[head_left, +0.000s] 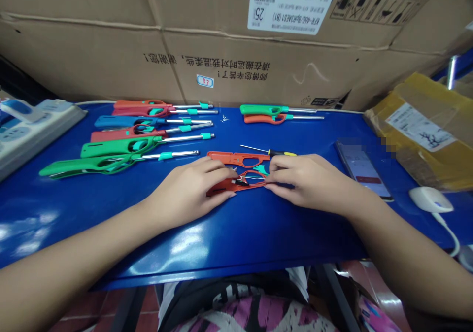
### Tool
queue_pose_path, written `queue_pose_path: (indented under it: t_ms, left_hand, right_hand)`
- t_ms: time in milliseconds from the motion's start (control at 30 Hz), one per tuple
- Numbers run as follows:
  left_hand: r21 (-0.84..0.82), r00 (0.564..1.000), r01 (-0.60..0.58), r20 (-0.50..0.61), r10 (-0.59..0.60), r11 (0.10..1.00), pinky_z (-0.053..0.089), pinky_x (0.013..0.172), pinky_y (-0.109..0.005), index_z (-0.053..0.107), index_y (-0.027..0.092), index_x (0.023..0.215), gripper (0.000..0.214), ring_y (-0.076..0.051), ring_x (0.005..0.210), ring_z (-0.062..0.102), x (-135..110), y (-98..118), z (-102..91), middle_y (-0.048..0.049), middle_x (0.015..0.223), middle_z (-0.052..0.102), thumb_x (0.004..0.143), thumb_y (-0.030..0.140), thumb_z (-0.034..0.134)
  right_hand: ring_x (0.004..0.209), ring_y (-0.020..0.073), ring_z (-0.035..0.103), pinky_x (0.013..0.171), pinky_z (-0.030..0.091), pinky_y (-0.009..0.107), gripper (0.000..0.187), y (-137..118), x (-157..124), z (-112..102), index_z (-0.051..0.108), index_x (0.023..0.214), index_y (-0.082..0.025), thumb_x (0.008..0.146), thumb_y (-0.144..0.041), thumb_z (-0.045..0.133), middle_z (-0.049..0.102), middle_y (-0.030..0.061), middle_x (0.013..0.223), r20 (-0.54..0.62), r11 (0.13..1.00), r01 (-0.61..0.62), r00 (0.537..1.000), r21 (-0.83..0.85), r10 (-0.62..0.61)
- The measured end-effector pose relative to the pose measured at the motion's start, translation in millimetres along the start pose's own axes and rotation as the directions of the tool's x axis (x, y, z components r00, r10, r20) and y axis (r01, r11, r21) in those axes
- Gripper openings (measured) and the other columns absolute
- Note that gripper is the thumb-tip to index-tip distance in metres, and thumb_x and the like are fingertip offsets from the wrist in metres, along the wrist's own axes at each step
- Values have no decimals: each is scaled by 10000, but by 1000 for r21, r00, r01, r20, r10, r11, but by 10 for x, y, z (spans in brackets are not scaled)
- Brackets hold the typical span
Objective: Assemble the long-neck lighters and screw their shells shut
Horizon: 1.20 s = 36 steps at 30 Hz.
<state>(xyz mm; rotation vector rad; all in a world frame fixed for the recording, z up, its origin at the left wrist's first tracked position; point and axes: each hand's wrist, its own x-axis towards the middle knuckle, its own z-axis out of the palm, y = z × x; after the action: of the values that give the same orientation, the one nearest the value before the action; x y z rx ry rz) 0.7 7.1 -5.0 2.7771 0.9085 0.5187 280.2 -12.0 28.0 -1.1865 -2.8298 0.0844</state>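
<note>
On the blue desk [207,258], take the clock as centred on the orange shell half [218,188], which lies between the hands with its open side up, probably so that the small parts inside can be seen and reached. The left hand [190,184] comes in from 9 o'clock, its fingers narrowed on the shell half, thumb along the 6 o'clock edge; this grip likely steadies it against the pull of the other side. The right hand [306,182] is at 3 o'clock, fingertips drawn together and seeming to pinch the white wire [253,178], which runs straight, as if kept taut; whether they also press the shell's rim I cannot tell. A black part [241,182] sits by the left fingertips.

At 12 o'clock, just beyond, lies the matching orange half [221,158], with a teal trigger [261,170] between the two near the right hand. A screwdriver [283,152] rests between 1 and 2 o'clock, handle just beside that hand, presumably for easy reach.

Six lighters [107,148] lie in a row at 10 o'clock and two lighters [256,110] at 1 o'clock, all metal tubes toward 3, perhaps to keep them orderly. A phone [364,169] lies at 3 o'clock; a big carton [221,41] stands at 12.
</note>
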Motion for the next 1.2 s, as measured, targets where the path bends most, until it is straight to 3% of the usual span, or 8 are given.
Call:
queue_pose_path:
  t_ms: [167, 433, 900, 1200]
  left_hand:
    - [10, 1000, 0, 1, 0, 1000, 570, 849, -364, 662, 225, 1223, 288, -236, 1056, 670, 8, 5, -10, -61, 1156, 712, 960, 337, 623]
    - [-4, 1000, -13, -1, 13, 1000, 561, 860, -362, 661, 216, 1198, 257, -234, 1054, 656, 12, 4, 8, -61, 1152, 704, 961, 304, 614]
    - [-28, 1000, -16, 16, 17, 999, 542, 851, -331, 684, 215, 1092, 163, -219, 1029, 640, 23, 46, -12, -56, 1094, 691, 977, 269, 583]
    - [-56, 999, -34, -38, 32, 998, 568, 877, -334, 685, 195, 1139, 204, -204, 1029, 661, 13, 64, 33, -70, 1132, 688, 988, 270, 570]
  right_hand:
    - [914, 219, 635, 723, 449, 325, 94, -16, 19, 22, 686, 949, -181, 948, -242, 615, 649, 67, 1050, 62, 997, -59, 997, 53, 55]
    - [867, 183, 572, 748, 453, 314, 30, -16, 35, 55, 599, 966, -179, 937, -185, 603, 600, 56, 1046, 88, 965, -120, 991, 235, 101]
    - [896, 169, 557, 796, 433, 300, 73, 61, 39, 17, 593, 914, -188, 962, -143, 561, 609, 35, 969, 35, 912, 12, 999, 410, -28]
    - [830, 147, 570, 747, 427, 269, 118, 16, 56, -1, 636, 935, -190, 905, -88, 584, 635, 16, 921, 71, 912, 17, 996, 409, -51]
